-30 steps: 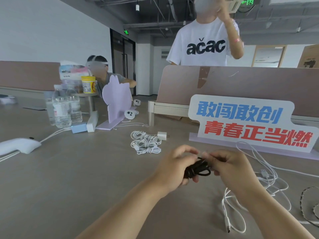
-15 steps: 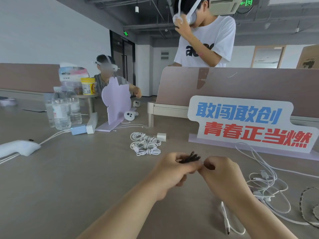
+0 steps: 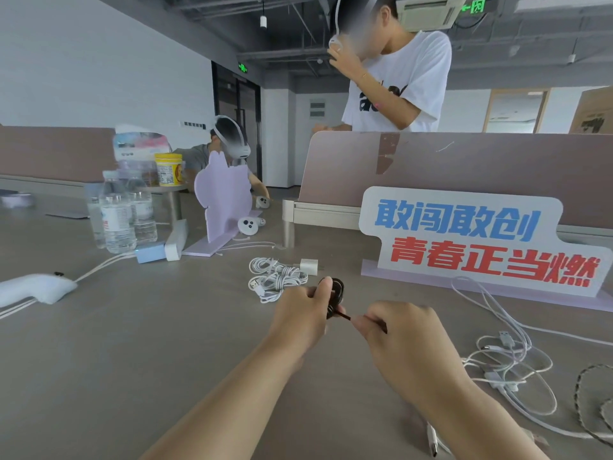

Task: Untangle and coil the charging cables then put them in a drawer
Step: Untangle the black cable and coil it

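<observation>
Coil of black cable [image 3: 336, 291] sits in the left hand [image 3: 298, 323], whose fingers and thumb curl round it above the surface [image 3: 132, 360]. The right hand [image 3: 401, 340] pinches the cable's loose tail, which runs taut between the two hands. Just beyond the left hand lie bundled white cables [image 3: 275, 277], with a white charger plug [image 3: 309, 266] beside them. Right of the right hand sprawls a loose tangle of white cables [image 3: 510, 356], with a braided cable [image 3: 587, 393] past it. Beyond both hands stands a lettered sign [image 3: 464, 240]; water bottles [image 3: 116, 217] stand well off to the left.
</observation>
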The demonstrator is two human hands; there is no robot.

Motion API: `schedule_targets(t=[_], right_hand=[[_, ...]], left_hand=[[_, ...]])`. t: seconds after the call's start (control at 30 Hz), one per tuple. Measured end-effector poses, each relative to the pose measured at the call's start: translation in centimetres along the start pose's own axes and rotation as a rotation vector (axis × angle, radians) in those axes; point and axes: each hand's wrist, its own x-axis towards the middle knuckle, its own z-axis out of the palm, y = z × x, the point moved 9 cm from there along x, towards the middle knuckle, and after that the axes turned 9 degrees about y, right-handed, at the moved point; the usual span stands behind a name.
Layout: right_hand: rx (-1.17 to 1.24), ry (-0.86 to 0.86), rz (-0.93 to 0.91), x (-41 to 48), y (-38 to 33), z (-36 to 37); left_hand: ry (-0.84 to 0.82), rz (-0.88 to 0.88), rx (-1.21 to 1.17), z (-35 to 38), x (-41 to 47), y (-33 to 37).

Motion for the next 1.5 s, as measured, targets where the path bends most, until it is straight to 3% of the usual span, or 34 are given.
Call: schedule_targets(t=[0.13,0.27,0.33,0.4,0.63,0.73,1.03,1.27,1.5], right_hand=[[0.128,0.095,0.043,0.2,0.1,-1.5],[0.618,0.129,0.242,0.0,1.3,-1.9],[0.874,0.107,0.311,-0.2,1.4,-1.2],[0.978,0.091,0.343,-0.3,1.5,-0.6],[0.736,0.192,0.220,-0.3,1.0,-1.3],[0.660,0.270,0.266,-0.6,1.4,-2.2],[0.268,0.186,0.310,-0.5,1.8,-1.0],[0.198,0.213,0.203,-0.5,1.3,-1.7],[0.274,0.245,0.306,-0.2,3.0,-2.2]], left_hand=[[-0.048,-0.134,-0.192,0.5,-0.5,-0.6],[-0.233,-0.392,-0.374,2.8,-2.3,-1.8],[-0.235,-0.377,-0.375,3.1,-2.4,-1.4],[-0.202,-0.343,-0.371,3.0,-2.2,-1.2],[-0.116,-0.247,-0.415,2.3,-2.4,-0.1],[-0.078,-0.225,-0.455,1.8,-2.4,0.1],[-0.142,0.022,-0.282,2.2,-2.8,1.1],[-0.170,0.258,-0.065,2.3,-3.4,2.8],[-0.310,0.219,-0.060,3.8,-4.1,2.6]])
